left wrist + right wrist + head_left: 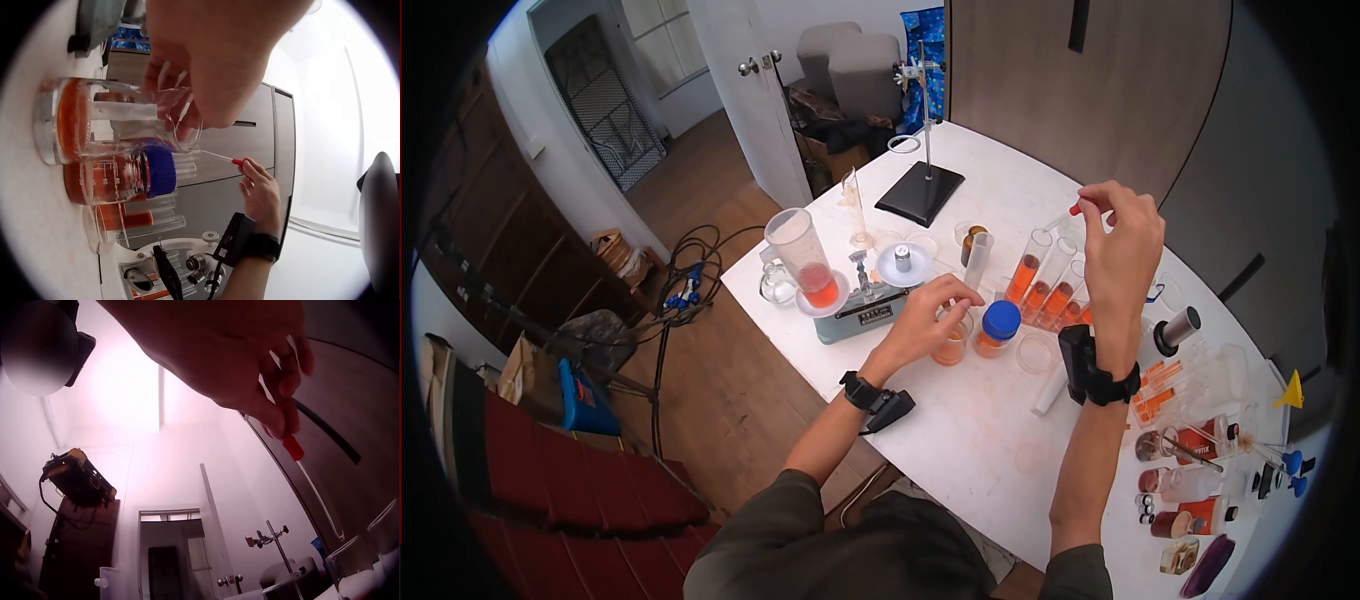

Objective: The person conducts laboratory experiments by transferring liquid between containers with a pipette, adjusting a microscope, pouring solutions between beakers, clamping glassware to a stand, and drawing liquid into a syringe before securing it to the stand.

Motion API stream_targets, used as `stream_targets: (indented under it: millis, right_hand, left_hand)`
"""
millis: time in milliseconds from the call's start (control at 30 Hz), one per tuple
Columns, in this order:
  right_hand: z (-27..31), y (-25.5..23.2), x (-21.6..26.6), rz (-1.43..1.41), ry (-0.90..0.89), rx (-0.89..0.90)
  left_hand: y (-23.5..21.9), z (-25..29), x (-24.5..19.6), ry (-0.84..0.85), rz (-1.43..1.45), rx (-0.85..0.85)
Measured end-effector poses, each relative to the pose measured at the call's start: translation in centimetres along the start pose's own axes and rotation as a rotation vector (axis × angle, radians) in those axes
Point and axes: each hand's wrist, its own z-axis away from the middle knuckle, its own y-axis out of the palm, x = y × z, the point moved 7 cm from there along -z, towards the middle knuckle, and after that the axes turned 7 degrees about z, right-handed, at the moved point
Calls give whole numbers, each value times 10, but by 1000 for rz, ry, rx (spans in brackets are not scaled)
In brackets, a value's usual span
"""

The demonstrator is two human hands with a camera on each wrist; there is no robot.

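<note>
My right hand (1122, 250) is raised above the rack of test tubes, pinching the red bulb (293, 448) of a thin glass dropper (322, 503) whose tip points down and away. The left hand (923, 322) grips the upper part of a clear glass beaker (119, 128) standing on the table with orange liquid at its bottom. Beside that beaker is a bottle with a blue cap (1001, 320), holding orange liquid. Several test tubes (1024, 274) with orange liquid stand behind it.
A balance (868, 316) carries a plastic beaker (805, 258) of red-orange liquid on its left pan. Behind it stands a ring stand (920, 195). Jars, bottles and small tools crowd the right side, near a white tube (1050, 389) lying on the table (960, 450).
</note>
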Motion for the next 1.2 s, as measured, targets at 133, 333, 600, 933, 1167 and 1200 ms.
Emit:
stream_targets:
  millis: [133, 333, 600, 933, 1167, 1200]
  right_hand:
    - [4, -18, 7, -40, 7, -28]
    - [16, -38, 16, -132, 33, -13]
    - [50, -14, 42, -410, -57, 197]
    - [91, 42, 54, -428, -178, 423]
    - [99, 50, 58, -465, -205, 544]
    - [99, 49, 59, -467, -209, 536]
  left_hand:
    - [2, 0, -3, -23, -27, 30]
    - [-9, 10, -36, -104, -162, 60]
    - [-15, 35, -28, -258, -295, 140]
    - [-11, 32, -8, -291, -370, 143]
    - [-20, 32, -16, -262, -373, 18]
    - [-19, 33, -20, -264, -375, 21]
